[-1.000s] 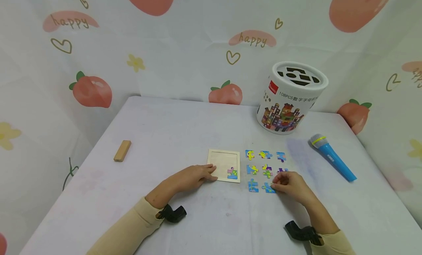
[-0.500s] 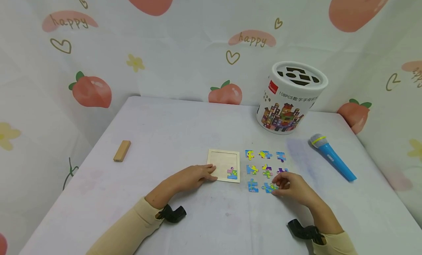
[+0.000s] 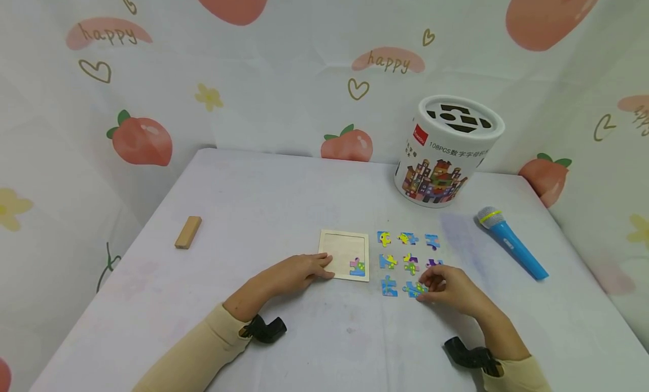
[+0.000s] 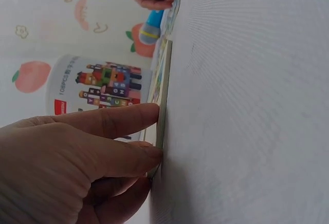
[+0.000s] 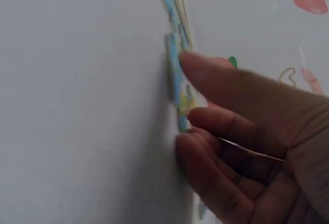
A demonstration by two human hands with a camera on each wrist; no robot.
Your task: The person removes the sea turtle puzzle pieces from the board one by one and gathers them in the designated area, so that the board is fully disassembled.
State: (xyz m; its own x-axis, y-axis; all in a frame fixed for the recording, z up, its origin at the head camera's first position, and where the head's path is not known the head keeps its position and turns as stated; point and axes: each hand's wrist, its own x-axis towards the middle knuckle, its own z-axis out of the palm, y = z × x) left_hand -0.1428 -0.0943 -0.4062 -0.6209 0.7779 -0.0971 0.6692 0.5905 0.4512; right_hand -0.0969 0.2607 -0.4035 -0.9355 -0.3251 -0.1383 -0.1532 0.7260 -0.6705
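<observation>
In the head view a square wooden puzzle tray [image 3: 337, 245] lies on the table, with one pink, green and blue piece [image 3: 357, 266] in its lower right corner. My left hand [image 3: 299, 272] holds the tray's near left corner; thumb and index finger meet its edge in the left wrist view. Right of the tray, several colourful puzzle pieces [image 3: 389, 286] lie in rows. My right hand [image 3: 448, 290] is at the near right end of these rows, its thumb and fingers at the edges of a blue and green puzzle piece [image 3: 412, 289]. The right wrist view is blurred there.
A white lidded drum [image 3: 441, 155] with printed block pictures stands at the back right. A blue toy microphone [image 3: 513, 240] lies to the right of the pieces. Far left is a small wooden block [image 3: 188, 232]. A patterned cloth [image 3: 274, 88] hangs behind the table.
The right thumb and fingers have spread slightly and shifted a little right, so more of the blue and green puzzle piece shows. The left hand and the tray have stayed still.
</observation>
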